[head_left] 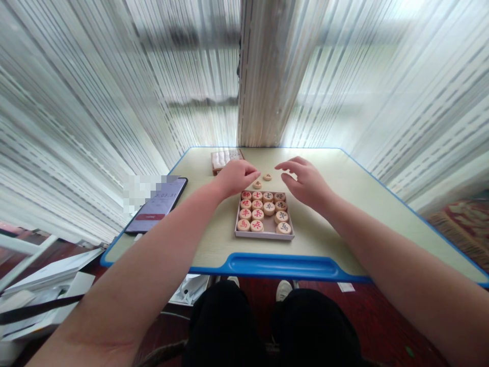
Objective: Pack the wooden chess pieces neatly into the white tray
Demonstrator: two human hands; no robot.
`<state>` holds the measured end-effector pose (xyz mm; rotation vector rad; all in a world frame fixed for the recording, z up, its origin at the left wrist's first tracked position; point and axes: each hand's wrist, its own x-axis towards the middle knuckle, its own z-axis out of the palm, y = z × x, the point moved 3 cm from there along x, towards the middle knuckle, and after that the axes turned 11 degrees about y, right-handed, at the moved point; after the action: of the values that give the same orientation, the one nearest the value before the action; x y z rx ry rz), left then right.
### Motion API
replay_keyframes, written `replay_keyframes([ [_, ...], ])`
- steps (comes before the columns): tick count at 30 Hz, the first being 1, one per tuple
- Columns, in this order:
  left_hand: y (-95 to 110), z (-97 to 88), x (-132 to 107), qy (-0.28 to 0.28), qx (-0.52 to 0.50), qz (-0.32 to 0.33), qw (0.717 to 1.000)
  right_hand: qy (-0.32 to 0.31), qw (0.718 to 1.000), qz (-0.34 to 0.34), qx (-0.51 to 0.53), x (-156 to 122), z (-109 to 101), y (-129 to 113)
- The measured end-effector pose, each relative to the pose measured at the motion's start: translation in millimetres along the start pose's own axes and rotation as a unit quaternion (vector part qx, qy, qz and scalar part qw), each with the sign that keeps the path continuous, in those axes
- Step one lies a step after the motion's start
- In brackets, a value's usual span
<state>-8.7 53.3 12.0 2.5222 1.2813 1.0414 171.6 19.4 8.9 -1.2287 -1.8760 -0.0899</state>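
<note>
A shallow tray-like box (pixel 264 235) holds several round wooden Chinese chess pieces in rows. Red-marked pieces (pixel 257 214) fill its left columns, black-marked ones (pixel 280 206) stand at the right, and a gap shows in the third column's near end. Beyond the box, two loose chess pieces lie on the table: one nearer (pixel 257 184), one farther (pixel 267 177). My left hand (pixel 237 177) hovers left of them, fingers loosely bent, thumb slightly apart, nothing visible in it. To their right, my right hand (pixel 301 177) is open, fingers spread, with no piece in it.
Behind my left hand lies a patterned box or lid (pixel 223 159). A phone (pixel 158 206) with a lit screen rests at the table's left edge. The pale table (pixel 328 234) has a blue rim and a blue front trough (pixel 280 265). Striped curtains (pixel 267 76) hang behind.
</note>
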Motion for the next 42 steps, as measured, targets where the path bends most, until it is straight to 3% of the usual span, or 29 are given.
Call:
replay_keyframes([
  [3,-5,4.9,1,0.007,0.008,0.006,1.000,-0.051,0.999,0.002,0.011,0,16,13],
  [8,-12,17.5,-1,-0.076,-0.058,-0.049,0.994,-0.140,0.989,0.016,0.042,-1,30,21],
  [14,-16,19.2,0,-0.080,-0.046,-0.067,0.994,-0.102,0.994,0.028,-0.010,3,21,26],
  [19,-16,19.0,0,-0.076,-0.025,-0.046,0.996,-0.162,0.986,-0.041,-0.009,2,25,24],
  [25,-15,16.6,0,-0.088,-0.045,-0.041,0.994,-0.112,0.990,-0.011,-0.086,4,21,30],
  [30,-17,17.3,1,-0.084,-0.038,-0.030,0.995,-0.139,0.987,-0.049,-0.070,3,25,33],
  [35,-21,17.7,2,-0.078,0.000,-0.029,0.997,-0.124,0.986,-0.011,-0.111,5,21,35],
  [42,-24,13.8,0,-0.060,0.032,-0.041,0.997,-0.023,0.995,0.000,0.102,1,6,3],
])
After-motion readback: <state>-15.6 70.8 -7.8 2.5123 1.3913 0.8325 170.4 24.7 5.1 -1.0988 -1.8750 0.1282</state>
